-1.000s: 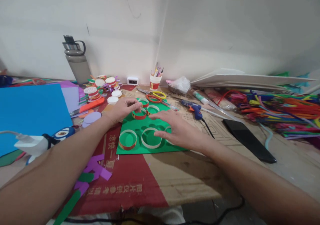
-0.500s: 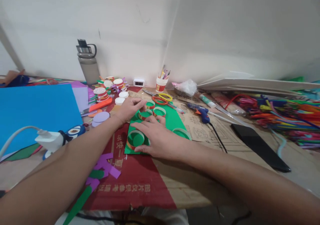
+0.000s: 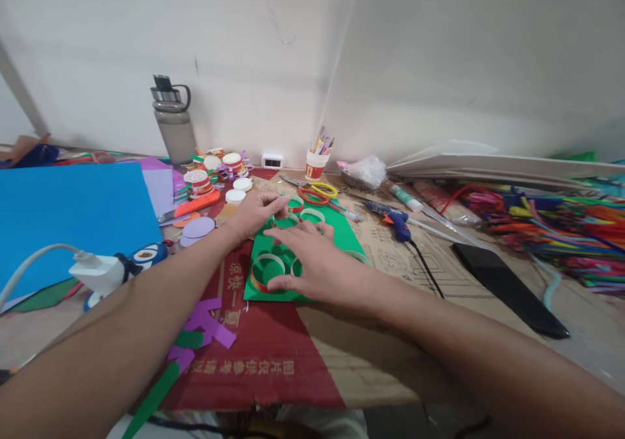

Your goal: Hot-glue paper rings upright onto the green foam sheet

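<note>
Several red-and-white paper rings stand on a green sheet (image 3: 342, 227). My left hand (image 3: 260, 212) is at the sheet's back left, its fingertips by a ring (image 3: 286, 221) in the middle; whether they grip it is hard to see. My right hand (image 3: 317, 256) hovers over the sheet with its fingers apart, beside the front-left ring (image 3: 267, 271), and partly hides another ring under it. Behind the hands are two more rings, one at the back (image 3: 295, 204) and one to its right (image 3: 312, 216).
Scissors (image 3: 317, 193), a pen cup (image 3: 316, 164) and a small clock (image 3: 272, 161) stand behind. A glue gun (image 3: 399, 225) and black object (image 3: 508, 288) lie right. At left are a bottle (image 3: 173, 123), an orange cutter (image 3: 198, 203) and blue sheet (image 3: 73, 217).
My right hand has shifted slightly right and now covers more of the ring at the sheet's right side. My left hand has hardly moved.
</note>
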Demonstrator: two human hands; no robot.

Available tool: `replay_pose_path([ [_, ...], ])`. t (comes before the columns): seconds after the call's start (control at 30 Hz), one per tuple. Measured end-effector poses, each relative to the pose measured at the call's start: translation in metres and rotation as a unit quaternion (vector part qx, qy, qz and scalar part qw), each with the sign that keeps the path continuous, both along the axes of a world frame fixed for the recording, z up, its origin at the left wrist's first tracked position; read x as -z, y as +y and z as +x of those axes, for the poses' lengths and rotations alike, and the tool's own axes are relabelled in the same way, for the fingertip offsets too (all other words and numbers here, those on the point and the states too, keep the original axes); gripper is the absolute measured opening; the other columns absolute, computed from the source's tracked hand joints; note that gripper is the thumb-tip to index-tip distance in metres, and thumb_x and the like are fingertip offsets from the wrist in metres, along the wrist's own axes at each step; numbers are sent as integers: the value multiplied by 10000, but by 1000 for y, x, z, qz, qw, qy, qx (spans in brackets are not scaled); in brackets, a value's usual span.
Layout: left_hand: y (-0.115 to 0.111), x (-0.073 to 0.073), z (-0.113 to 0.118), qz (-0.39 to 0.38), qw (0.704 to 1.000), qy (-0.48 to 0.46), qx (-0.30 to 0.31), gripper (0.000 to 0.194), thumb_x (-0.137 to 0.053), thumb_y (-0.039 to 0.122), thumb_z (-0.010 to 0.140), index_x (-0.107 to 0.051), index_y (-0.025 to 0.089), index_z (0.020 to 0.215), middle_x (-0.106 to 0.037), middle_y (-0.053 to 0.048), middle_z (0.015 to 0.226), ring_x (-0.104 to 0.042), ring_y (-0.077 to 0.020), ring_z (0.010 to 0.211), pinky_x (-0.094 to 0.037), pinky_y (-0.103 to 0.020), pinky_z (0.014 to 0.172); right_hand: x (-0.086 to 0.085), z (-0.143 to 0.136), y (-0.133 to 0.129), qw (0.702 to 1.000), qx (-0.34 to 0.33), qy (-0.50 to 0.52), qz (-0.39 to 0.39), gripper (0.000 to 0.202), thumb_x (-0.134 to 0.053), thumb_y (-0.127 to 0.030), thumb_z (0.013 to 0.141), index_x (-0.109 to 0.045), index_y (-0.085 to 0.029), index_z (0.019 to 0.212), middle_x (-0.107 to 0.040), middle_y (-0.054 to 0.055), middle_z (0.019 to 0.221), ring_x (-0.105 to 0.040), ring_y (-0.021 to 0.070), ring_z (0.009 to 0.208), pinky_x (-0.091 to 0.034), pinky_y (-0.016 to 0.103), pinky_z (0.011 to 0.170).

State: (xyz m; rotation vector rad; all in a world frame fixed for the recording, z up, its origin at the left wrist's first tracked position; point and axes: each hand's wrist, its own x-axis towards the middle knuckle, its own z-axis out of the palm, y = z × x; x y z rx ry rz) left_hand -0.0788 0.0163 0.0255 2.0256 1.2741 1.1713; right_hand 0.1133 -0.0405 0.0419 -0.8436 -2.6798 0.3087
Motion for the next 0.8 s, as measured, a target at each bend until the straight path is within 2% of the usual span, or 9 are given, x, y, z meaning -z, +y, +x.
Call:
replay_pose_path([
  [0.13, 0, 0, 0, 6, 1000, 3, 0, 454, -515, 501, 882, -648, 162, 611, -646, -14, 607, -583, -144, 627, -448, -264, 654, -13, 20, 9, 997, 54, 46, -6, 533, -660, -494, 871, -555, -256, 1337, -649, 78, 1293, -535, 310, 1204, -350, 532, 1010],
  [0.2, 0, 1, 0, -1, 1000, 3, 2, 453, -511, 503, 888, -663, 165, 627, -655, -14, 613, -592, -148, 635, -454, -264, 658, -15, 32, 13, 996, 60, 65, -5, 471, -643, -458, 890, -572, -259, 1312, -657, 73, 1281, -577, 289, 1155, -387, 504, 994],
  [0.3, 1, 2, -1, -10, 1000, 3, 8, 456, -507, 512, 897, -673, 172, 642, -676, -14, 638, -604, -152, 656, -464, -263, 676, -10, 50, 20, 994, 70, 87, 17, 454, -646, -436, 889, -583, -244, 1296, -643, 78, 1315, -562, 291, 1208, -386, 497, 1023],
  [0.4, 3, 4, -3, -9, 1000, 6, 7, 462, -508, 520, 900, -666, 173, 639, -685, -16, 660, -606, -153, 671, -466, -263, 696, -1, 62, 30, 986, 95, 125, 56, 351, -624, -409, 903, -638, -236, 1208, -684, 75, 1242, -586, 287, 1184, -404, 486, 1014],
  [0.5, 8, 7, -6, 10, 999, 16, -34, 437, -523, 518, 894, -671, 170, 675, -688, -20, 700, -606, -161, 703, -461, -267, 700, 6, 70, 46, 973, 146, 164, 73, 303, -617, -376, 899, -668, -206, 1143, -705, 94, 1182, -608, 294, 1151, -428, 485, 991],
  [0.57, 12, 9, -8, 29, 996, 18, -80, 391, -560, 523, 871, -677, 171, 749, -691, -19, 759, -603, -166, 730, -452, -266, 682, 9, 76, 58, 967, 163, 182, 73, 274, -618, -335, 889, -678, -188, 1112, -707, 103, 1165, -621, 286, 1126, -441, 468, 983],
  [0.63, 15, 9, -10, 21, 994, 33, -100, 373, -580, 535, 856, -678, 176, 829, -692, -18, 810, -602, -170, 748, -450, -267, 677, 11, 81, 68, 963, 177, 190, 68, 236, -609, -298, 883, -691, -185, 1073, -718, 102, 1125, -635, 280, 1090, -459, 455, 958],
  [0.7, 16, 8, -11, 1, 994, 62, -93, 398, -567, 561, 857, -682, 181, 883, -700, -26, 857, -611, -182, 788, -457, -278, 701, 12, 84, 75, 960, 194, 191, 67, 213, -606, -285, 878, -702, -190, 1042, -725, 97, 1097, -637, 284, 1075, -465, 459, 941],
  [0.8, 16, 4, -12, -36, 991, 119, -48, 454, -570, 609, 833, -690, 191, 965, -717, -49, 984, -630, -211, 886, -479, -307, 781, 12, 86, 77, 958, 197, 196, 69, 206, -599, -280, 878, -707, -195, 1032, -726, 94, 1084, -636, 283, 1070, -464, 463, 939],
])
